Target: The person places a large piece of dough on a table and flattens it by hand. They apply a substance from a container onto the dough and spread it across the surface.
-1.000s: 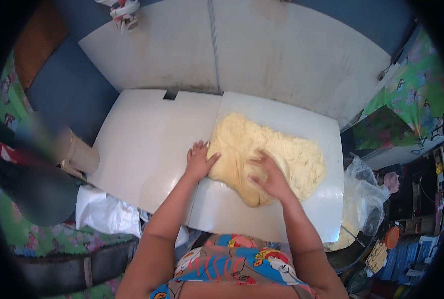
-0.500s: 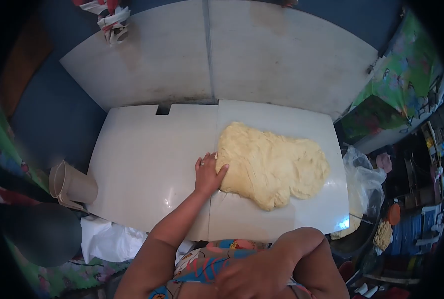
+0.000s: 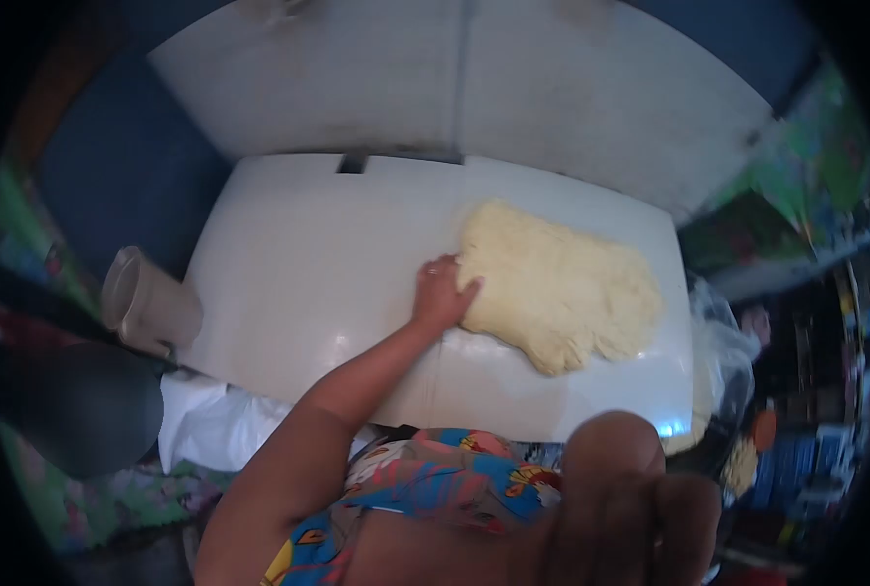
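Observation:
A large, thick slab of pale yellow dough (image 3: 557, 288) with a lumpy edge lies on the right half of the white table (image 3: 308, 264). My left hand (image 3: 442, 293) rests against the dough's left edge, its thumb over the side and the fingers stretched out flat; one finger wears a ring. Close to the camera at the bottom right, my right hand (image 3: 630, 523) is raised near my body, away from the dough. It is dark and smeared by motion, so its grip does not show.
A beige plastic pitcher (image 3: 156, 303) stands at the table's left end, near a dark round shape (image 3: 88, 410). White plastic sheeting (image 3: 210, 425) lies below it. Beyond the right edge are a clear plastic bag (image 3: 728, 342) and cluttered shelves. Pale boards (image 3: 572, 88) rise behind the table.
The view has tilted, so the table sits higher in it. My right hand has moved rightward and nearer the camera from in front of my chest. My left hand stays at the dough's edge.

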Tool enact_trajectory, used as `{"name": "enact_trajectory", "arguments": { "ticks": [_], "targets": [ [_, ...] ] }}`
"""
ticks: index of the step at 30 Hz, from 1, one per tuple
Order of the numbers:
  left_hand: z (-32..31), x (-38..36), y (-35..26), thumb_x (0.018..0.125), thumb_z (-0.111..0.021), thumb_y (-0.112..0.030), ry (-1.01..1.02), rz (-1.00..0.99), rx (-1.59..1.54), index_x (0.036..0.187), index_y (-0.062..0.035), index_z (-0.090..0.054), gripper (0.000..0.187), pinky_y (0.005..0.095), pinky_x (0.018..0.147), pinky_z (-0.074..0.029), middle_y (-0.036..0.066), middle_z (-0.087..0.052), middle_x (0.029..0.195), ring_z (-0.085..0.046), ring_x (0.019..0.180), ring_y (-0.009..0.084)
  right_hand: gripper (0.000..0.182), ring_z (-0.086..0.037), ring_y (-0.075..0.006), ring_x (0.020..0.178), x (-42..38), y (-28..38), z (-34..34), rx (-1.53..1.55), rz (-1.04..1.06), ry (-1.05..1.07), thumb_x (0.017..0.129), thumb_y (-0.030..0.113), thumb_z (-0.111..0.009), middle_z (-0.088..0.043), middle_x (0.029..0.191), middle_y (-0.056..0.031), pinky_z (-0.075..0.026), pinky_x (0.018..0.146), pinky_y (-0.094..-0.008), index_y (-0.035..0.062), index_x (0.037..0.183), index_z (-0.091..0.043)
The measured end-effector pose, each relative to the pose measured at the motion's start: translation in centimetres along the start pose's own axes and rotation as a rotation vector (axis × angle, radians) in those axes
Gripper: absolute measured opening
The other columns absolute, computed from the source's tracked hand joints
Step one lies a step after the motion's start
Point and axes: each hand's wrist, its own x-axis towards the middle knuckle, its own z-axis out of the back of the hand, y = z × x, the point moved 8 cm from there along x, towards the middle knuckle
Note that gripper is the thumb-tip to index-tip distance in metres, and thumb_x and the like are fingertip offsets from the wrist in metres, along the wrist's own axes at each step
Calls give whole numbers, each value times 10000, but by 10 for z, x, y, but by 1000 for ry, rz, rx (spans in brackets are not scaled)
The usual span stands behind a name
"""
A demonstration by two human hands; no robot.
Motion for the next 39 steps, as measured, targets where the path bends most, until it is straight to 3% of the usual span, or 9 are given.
{"name": "enact_trajectory", "arguments": {
  "ticks": [4,11,17,21,23,25,27,32,39],
  "targets": [
    [8,-2,-4,862,-551,-461,-46,-16,-38,1203,36,-509,604,459,1065,-243,224,-529,1215,-436,1223,323,154,-584,-210,918,4,12,5,-239,-136,85,939,186,-550,-630,749,-42,-370,889,-415,100,1066,-554],
    [8,8,-5,872,-533,-467,-29,32,-13,1232,20,-497,607,455,1076,-229,216,-511,1247,-412,1249,332,187,-579,-202,937,1,1,1,-231,-79,809,900,199,-611,-601,700,9,-289,948,-464,155,1073,-555],
    [2,4,-5,879,-525,-469,5,-9,-45,1239,37,-483,623,458,1076,-224,241,-522,1233,-424,1239,351,93,-569,-191,937,10,0,-4,-337,34,80,909,202,-590,-596,722,39,-310,927,-464,171,990,-556],
    [7,-1,-6,877,-533,-462,-3,17,-9,1233,44,-485,620,461,1075,-223,246,-518,1239,-430,1234,351,143,-553,-205,1023,3,7,-2,-367,262,679,904,256,-599,-606,748,3,-324,935,-445,191,1022,-549],
    [7,-4,-5,878,-532,-464,0,9,-27,1240,41,-479,623,457,1080,-219,246,-516,1242,-428,1238,347,180,-543,-208,1051,-12,22,16,-428,112,687,894,250,-619,-636,812,-6,-312,952,-471,187,1043,-540],
    [6,-1,-3,878,-534,-461,-19,22,18,1242,38,-480,620,457,1079,-221,234,-522,1241,-427,1244,341,79,-593,-244,801,-26,10,51,-354,-36,964,874,158,-618,-636,895,-95,-439,787,-455,88,844,-597],
    [4,-3,-5,875,-541,-456,18,7,-32,1240,40,-486,618,459,1076,-226,220,-530,1240,-426,1251,333,125,-572,-223,849,-10,22,115,-816,28,254,833,206,-683,-639,822,-72,-350,889,-475,136,820,-581],
    [5,-3,-4,873,-539,-459,11,10,3,1236,44,-490,622,453,1073,-232,219,-531,1235,-435,1239,321,137,-593,-268,897,-27,48,157,-871,175,126,894,240,-591,-619,652,-44,-294,967,-492,170,784,-550],
    [6,-3,-6,877,-535,-461,13,-1,-5,1247,45,-485,628,449,1076,-225,244,-514,1251,-435,1237,338,92,-598,-265,933,-51,83,173,-956,262,40,894,233,-606,-650,778,-41,-310,967,-492,156,844,-609]
  ]
}}
